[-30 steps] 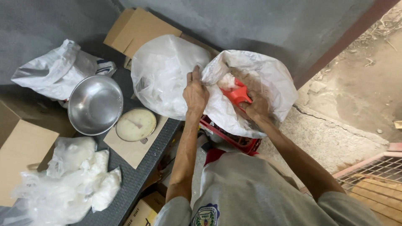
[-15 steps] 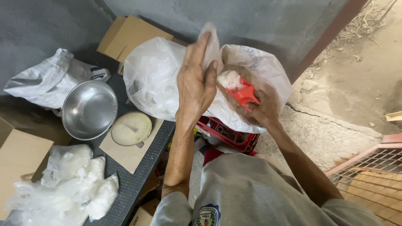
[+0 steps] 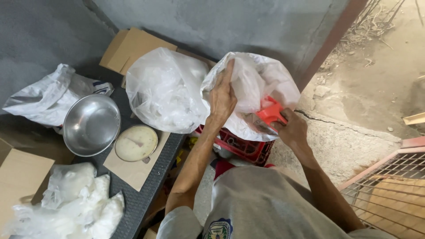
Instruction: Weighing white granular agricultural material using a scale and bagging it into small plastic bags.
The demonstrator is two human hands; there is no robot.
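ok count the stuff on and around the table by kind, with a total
large clear bags: 2
white sack: 1
small filled bags, piled: count unclear
steel bowl: 1
dial scale: 1
red scoop: 1
red crate: 1
total: 7, plus the pile

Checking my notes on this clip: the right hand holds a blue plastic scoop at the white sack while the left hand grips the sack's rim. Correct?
Not quite: the plastic scoop in the right hand is red, per the head view. The left hand does grip the white sack.

one steel bowl (image 3: 91, 125), one scale (image 3: 136, 142), one scoop (image 3: 271, 114)
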